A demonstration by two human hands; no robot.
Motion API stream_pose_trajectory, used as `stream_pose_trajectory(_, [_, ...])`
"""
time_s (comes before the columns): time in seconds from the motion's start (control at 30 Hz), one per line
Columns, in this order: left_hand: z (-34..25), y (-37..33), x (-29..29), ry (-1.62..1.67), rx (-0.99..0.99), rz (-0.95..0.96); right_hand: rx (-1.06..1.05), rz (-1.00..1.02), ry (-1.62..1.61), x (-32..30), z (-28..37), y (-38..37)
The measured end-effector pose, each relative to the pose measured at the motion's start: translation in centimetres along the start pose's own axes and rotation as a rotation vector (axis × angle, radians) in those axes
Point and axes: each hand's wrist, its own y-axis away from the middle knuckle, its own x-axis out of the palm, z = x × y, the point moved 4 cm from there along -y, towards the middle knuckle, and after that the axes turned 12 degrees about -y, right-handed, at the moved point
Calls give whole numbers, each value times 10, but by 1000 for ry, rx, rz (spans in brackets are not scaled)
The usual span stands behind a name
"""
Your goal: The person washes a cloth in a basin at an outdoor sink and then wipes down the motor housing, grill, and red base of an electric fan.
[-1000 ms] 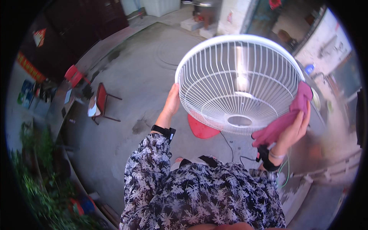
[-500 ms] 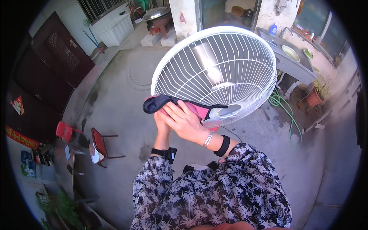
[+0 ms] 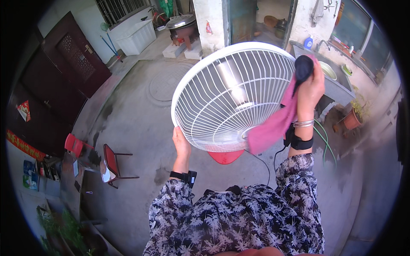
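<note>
A round white wire fan guard (image 3: 213, 94) is tilted up in front of me, its hollow side toward me. A shiny metal post shows through its wires. My left hand (image 3: 182, 146) is closed on the guard's lower left edge, fingers partly hidden behind it. At the right rim my right hand (image 3: 311, 94) grips a pink cloth (image 3: 275, 128) with a dark bunched part at the top. The cloth hangs down over the guard's right side toward its centre. Below the guard, the rounded edge of a red thing (image 3: 225, 157) shows, mostly covered.
A dark cord (image 3: 267, 168) trails on the concrete floor near the red thing. To the right stand a sink counter (image 3: 341, 87), a potted plant (image 3: 352, 119) and a green hose (image 3: 328, 147). A red-backed chair (image 3: 110, 162) and a desk (image 3: 70, 183) are at left.
My right hand has swung from the guard's lower left to its right rim, carrying the cloth. The left hand has come apart from it and now holds the lower left edge.
</note>
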Motion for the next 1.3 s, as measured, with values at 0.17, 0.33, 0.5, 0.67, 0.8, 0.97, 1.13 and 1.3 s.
stream_pose_trajectory(0.17, [7,6,-1,19,-27,-67,-108,197,-89,36,47,8])
stream_pose_trajectory(0.33, [9,-2,-5,92,9,-123,-370,508,-240,64,105,45])
stream_pose_trajectory(0.5, [15,1,2,155,25,-133,-283,598,-460,49,99,48])
stream_pose_trajectory(0.67, [26,11,38,107,46,-123,-361,548,-17,11,41,33])
stream_pose_trajectory(0.8, [33,24,77,90,64,-74,-62,303,-157,-34,-50,30])
stream_pose_trajectory(0.97, [59,58,161,29,89,-79,86,103,-211,-90,-177,60])
stream_pose_trajectory(1.13, [91,78,244,100,91,-27,580,-29,-99,-133,-313,111])
stream_pose_trajectory(1.3, [128,93,259,-5,118,-105,820,-4,-192,-120,-355,230])
